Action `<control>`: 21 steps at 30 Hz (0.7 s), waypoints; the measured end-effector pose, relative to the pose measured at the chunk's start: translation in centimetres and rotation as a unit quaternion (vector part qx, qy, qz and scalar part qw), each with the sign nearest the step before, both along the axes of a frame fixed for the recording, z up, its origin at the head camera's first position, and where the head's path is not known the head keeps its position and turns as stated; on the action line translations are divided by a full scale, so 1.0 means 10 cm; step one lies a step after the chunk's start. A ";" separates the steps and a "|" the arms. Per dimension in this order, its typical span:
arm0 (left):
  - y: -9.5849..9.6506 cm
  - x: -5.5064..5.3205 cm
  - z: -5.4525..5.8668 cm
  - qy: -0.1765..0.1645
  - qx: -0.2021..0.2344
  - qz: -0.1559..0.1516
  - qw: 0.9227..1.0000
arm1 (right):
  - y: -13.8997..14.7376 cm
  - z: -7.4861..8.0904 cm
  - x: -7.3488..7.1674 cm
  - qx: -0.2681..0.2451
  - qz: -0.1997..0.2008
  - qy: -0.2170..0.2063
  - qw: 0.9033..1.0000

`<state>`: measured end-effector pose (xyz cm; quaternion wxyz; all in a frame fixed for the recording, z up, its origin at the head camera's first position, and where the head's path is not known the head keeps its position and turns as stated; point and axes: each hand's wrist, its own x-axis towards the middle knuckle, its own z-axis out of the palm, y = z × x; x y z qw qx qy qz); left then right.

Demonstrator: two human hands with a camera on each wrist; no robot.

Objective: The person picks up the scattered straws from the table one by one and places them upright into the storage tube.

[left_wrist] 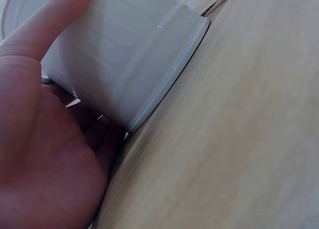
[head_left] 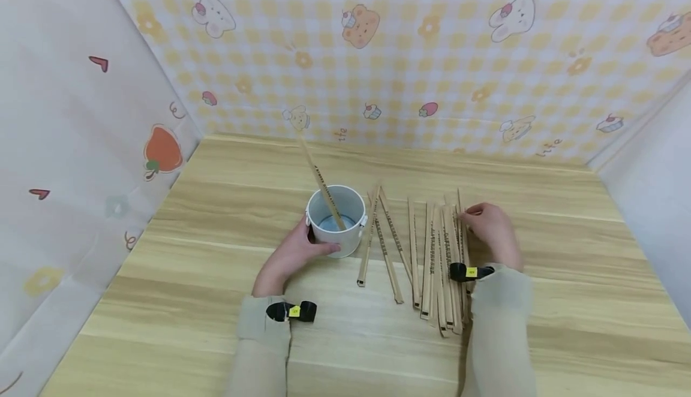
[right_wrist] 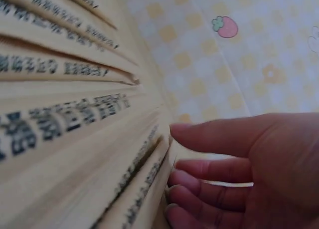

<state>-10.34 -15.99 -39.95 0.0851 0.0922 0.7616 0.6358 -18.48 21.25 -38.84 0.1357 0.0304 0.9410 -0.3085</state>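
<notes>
My left hand (head_left: 294, 253) grips a small white metal bucket (head_left: 351, 242) from its left side, thumb across the front and fingers around behind. In the left wrist view the bucket's wall (left_wrist: 119, 54) is close against the palm. One long paper-wrapped chopstick pack (head_left: 323, 184) leans inside the bucket, its upper end rising past the rim. To the right lies a loose fan of several similar packs (head_left: 430, 259) with dark printing. At their right edge my right hand (head_left: 493, 232) pinches the outermost pack (right_wrist: 149, 181) near its far end, between thumb and fingertips.
The packs overlap each other on the wood-grain table (head_left: 178, 301), some slanting beside the bucket. A yellow checked backdrop (head_left: 399, 55) rises behind the table, with a white patterned sheet (head_left: 65, 145) at the left and a white panel (head_left: 653, 187) at the right.
</notes>
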 end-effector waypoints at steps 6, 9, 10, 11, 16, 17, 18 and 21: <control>-0.01 0.00 -0.01 0.003 0.008 -0.004 1.000 | -0.07 -0.03 0.00 0.019 -0.003 0.005 1.000; -0.01 0.00 -0.01 0.008 0.008 -0.007 1.000 | -0.08 -0.06 -0.01 0.021 -0.008 0.002 1.000; -0.01 0.00 -0.01 0.009 0.008 -0.007 1.000 | -0.09 -0.06 -0.01 0.021 -0.006 0.000 1.000; -0.01 0.00 -0.01 0.009 0.007 -0.006 1.000 | -0.09 -0.06 -0.02 0.021 -0.005 -0.003 1.000; -0.02 0.00 -0.02 0.002 0.003 -0.003 1.000 | -0.08 -0.07 -0.02 0.005 -0.007 -0.010 1.000; -0.02 0.00 -0.02 0.003 0.003 -0.003 1.000 | -0.08 -0.07 -0.02 0.001 -0.008 -0.009 1.000; -0.02 0.00 -0.02 0.005 0.004 -0.005 1.000 | -0.07 -0.07 -0.02 -0.003 -0.008 -0.008 1.000; 0.00 -0.01 -0.02 0.008 0.012 -0.009 1.000 | -0.03 -0.04 -0.03 -0.008 -0.006 -0.001 1.000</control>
